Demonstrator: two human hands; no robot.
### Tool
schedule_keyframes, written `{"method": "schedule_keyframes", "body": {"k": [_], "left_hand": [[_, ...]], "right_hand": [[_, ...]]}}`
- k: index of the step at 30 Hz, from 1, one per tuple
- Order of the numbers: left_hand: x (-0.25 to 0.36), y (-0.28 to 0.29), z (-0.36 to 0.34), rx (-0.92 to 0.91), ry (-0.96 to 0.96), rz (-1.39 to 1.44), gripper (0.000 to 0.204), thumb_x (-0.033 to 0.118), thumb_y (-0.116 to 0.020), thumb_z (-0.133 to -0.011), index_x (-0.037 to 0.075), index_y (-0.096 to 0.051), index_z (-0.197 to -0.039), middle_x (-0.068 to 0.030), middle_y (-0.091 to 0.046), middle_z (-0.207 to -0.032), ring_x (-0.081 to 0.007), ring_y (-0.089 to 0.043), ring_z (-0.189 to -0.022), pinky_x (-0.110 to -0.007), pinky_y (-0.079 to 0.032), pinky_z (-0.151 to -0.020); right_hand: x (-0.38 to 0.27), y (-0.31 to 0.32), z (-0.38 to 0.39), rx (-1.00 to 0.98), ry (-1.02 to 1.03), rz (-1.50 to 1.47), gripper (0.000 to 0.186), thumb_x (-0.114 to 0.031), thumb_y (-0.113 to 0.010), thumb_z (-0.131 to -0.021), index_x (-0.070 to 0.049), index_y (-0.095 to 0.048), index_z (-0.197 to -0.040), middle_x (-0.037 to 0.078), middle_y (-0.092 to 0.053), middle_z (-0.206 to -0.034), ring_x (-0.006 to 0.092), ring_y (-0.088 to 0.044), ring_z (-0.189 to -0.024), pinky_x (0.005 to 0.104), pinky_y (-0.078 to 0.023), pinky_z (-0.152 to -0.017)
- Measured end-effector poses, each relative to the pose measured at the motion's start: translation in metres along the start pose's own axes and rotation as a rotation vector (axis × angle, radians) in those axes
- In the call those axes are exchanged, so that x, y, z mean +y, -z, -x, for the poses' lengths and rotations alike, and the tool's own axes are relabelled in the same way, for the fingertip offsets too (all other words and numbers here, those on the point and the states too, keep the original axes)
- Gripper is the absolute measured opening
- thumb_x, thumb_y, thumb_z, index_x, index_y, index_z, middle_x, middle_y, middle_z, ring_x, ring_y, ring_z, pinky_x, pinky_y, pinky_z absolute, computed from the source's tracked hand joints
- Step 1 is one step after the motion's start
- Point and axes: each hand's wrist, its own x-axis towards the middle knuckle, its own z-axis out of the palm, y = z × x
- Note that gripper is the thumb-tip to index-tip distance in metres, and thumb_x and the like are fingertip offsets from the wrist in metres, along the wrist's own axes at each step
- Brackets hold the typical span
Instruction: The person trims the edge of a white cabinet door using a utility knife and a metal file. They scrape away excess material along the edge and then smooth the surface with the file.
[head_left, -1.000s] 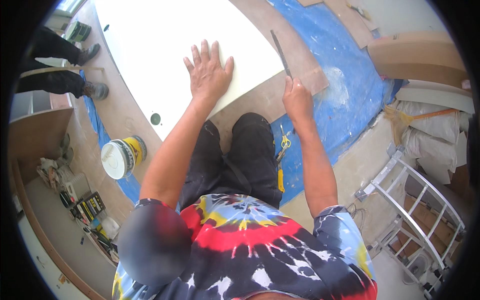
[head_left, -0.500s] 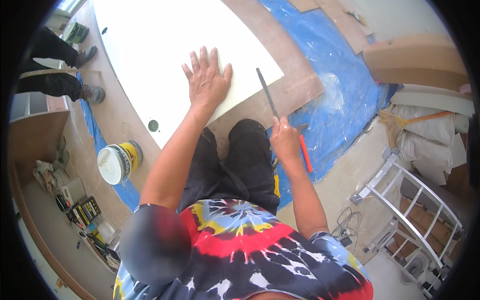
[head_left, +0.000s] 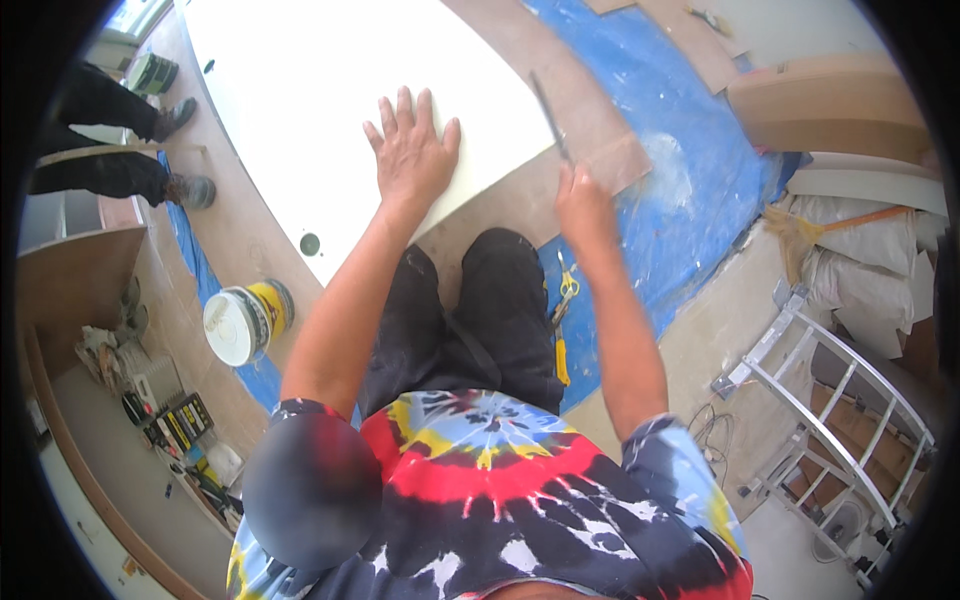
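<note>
A large white board (head_left: 300, 120) lies before my knees, with a dark green round inset near its left edge. My left hand (head_left: 413, 155) rests flat on it, fingers spread. To the right, my right hand (head_left: 586, 210) is closed round the near end of a long, thin dark file (head_left: 548, 112). The file points away from me along the board's right-hand edge, near its corner; whether it touches the edge I cannot tell. Beside my right knee lie yellow-handled scissors (head_left: 567, 287) and a yellow-handled tool (head_left: 560, 355).
Blue sheeting (head_left: 690, 260) covers floor to the right. A white-lidded bucket (head_left: 240, 322) stands at left, and a person's shoes (head_left: 188, 190) are beyond it. An aluminium ladder (head_left: 840, 420), a broom (head_left: 800, 240) and a cardboard box (head_left: 830, 105) line the right side.
My right hand has moved away from me and slightly right with the file, which now lies along the board's corner edge. A red-handled tool is no longer visible; the scissors now show. My left hand stays put.
</note>
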Motion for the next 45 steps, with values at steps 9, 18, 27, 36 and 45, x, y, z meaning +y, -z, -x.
{"method": "schedule_keyframes", "body": {"k": [9, 18, 27, 36, 45], "left_hand": [[-0.008, 0.003, 0.007, 0.008, -0.101, -0.025, 0.068, 0.052, -0.040, -0.103, 0.011, -0.035, -0.157, -0.0160, -0.029, -0.164, -0.0368, -0.016, -0.155, -0.056, -0.008, -0.125], [0.045, -0.006, 0.031, -0.088, -0.743, -0.027, 0.064, 0.019, -0.057, -0.096, 0.007, -0.034, -0.155, -0.0136, -0.035, -0.161, -0.0323, -0.027, -0.152, -0.055, -0.022, -0.123], [0.075, -0.024, 0.009, -0.058, -0.989, -0.167, 0.051, 0.004, -0.054, -0.091, 0.003, -0.052, -0.142, -0.0163, -0.044, -0.154, -0.0333, -0.032, -0.149, -0.048, -0.025, -0.123], [0.032, 0.037, 0.103, -0.737, -0.829, 0.546, 0.033, 0.013, -0.071, -0.092, 0.003, -0.068, -0.122, -0.0174, -0.071, -0.118, -0.0347, -0.068, -0.110, -0.041, -0.054, -0.095], [-0.025, 0.064, 0.047, -0.125, -0.210, 0.369, 0.027, 0.012, -0.066, -0.098, 0.005, -0.071, -0.123, -0.0095, -0.071, -0.123, -0.0205, -0.065, -0.114, -0.035, -0.048, -0.102]], "right_hand": [[0.036, -0.013, -0.031, -0.009, -0.023, 0.071, 0.046, -0.038, -0.048, -0.103, 0.001, -0.066, -0.089, 0.031, -0.068, -0.091, 0.0507, -0.066, -0.088, 0.0579, -0.052, -0.077], [0.243, -0.124, 0.092, 0.024, -0.392, 0.033, 0.042, -0.034, -0.047, -0.102, 0.003, -0.066, -0.099, 0.032, -0.068, -0.099, 0.0511, -0.065, -0.095, 0.0568, -0.050, -0.086], [0.295, -0.175, 0.217, 0.191, -0.522, 0.171, 0.026, -0.024, -0.059, -0.096, -0.002, -0.067, -0.109, 0.023, -0.068, -0.109, 0.0429, -0.064, -0.104, 0.0509, -0.051, -0.089], [0.217, -0.232, 0.260, 0.008, -0.694, -0.004, 0.032, -0.030, -0.068, -0.091, -0.002, -0.067, -0.106, 0.021, -0.068, -0.102, 0.0404, -0.064, -0.098, 0.0489, -0.050, -0.086], [0.250, -0.246, 0.307, 0.037, -0.680, 0.159, 0.037, -0.022, -0.064, -0.090, 0.000, -0.062, -0.119, 0.022, -0.066, -0.111, 0.0418, -0.060, -0.110, 0.0486, -0.049, -0.094]]}}
